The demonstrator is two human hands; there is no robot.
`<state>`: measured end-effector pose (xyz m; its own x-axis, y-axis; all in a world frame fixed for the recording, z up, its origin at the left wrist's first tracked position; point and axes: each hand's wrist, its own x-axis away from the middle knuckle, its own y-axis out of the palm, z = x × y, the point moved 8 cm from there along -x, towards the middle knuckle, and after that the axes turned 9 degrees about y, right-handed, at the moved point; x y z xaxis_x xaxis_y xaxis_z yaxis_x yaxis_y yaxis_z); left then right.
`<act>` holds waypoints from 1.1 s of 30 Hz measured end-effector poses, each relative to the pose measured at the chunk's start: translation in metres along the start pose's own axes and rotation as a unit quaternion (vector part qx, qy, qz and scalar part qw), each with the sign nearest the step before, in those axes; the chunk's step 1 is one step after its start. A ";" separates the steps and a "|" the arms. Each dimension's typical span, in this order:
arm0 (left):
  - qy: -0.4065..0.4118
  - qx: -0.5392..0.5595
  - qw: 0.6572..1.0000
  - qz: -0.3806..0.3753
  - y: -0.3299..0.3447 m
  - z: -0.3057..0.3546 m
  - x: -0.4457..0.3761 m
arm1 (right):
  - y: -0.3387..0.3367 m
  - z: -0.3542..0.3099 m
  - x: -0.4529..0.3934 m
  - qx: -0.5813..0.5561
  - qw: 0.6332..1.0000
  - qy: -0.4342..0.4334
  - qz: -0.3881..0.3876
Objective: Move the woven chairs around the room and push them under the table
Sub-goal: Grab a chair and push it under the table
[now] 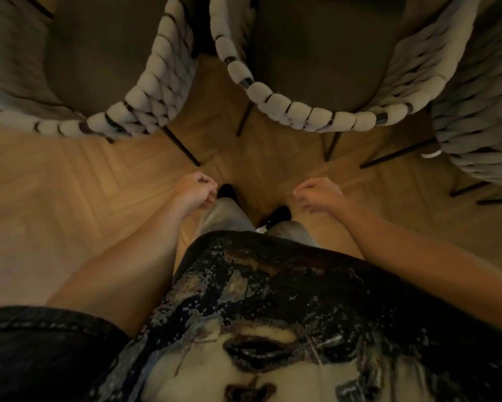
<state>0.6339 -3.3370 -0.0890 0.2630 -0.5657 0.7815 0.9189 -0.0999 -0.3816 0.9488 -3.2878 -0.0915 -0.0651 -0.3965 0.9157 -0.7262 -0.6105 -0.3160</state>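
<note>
The person is standing on the wooden floor (69, 198) and looking straight down, with three woven chairs fanning out ahead. The left chair (145, 94) is sitting at about eleven o'clock from the hands, the middle chair (310, 114) at about one o'clock, and a third chair (476, 134) is crowding in at two o'clock, its weave just beside the middle one's arm. Both hands are hanging loosely curled and holding nothing: the left hand (196, 190) is hovering well short of the left chair's curved back rail, and the right hand (316, 192) is hovering equally short of the middle chair's rail. Neither is touching a chair. The middle chair's back rail is curving across the view from ten to two o'clock, its seat opening away toward twelve, so a push along twelve o'clock looks like the natural line. The right hand is lying nearer to that rail; the left hand is nearer to the left chair's rear corner. The worktop itself is not clearly showing, only dark shapes beyond the seats, so how far under the chairs are already sitting cannot be told.
</note>
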 end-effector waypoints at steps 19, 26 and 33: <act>-0.077 0.183 0.978 0.061 -0.152 -0.214 0.076 | 0.221 -0.127 0.064 0.247 0.963 -0.094 -0.048; -0.093 0.231 0.964 0.090 -0.211 -0.293 0.087 | 0.310 -0.175 0.076 0.316 0.939 -0.117 -0.061; -0.120 0.262 0.948 0.132 -0.257 -0.337 0.092 | 0.379 -0.233 0.085 0.387 0.910 -0.131 -0.076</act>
<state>0.3232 -3.6394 -0.0854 0.5050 -0.3049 0.8075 0.8153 0.4756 -0.3303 0.5090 -3.3932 -0.0759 0.2352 -0.3546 0.9049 -0.0077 -0.9317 -0.3631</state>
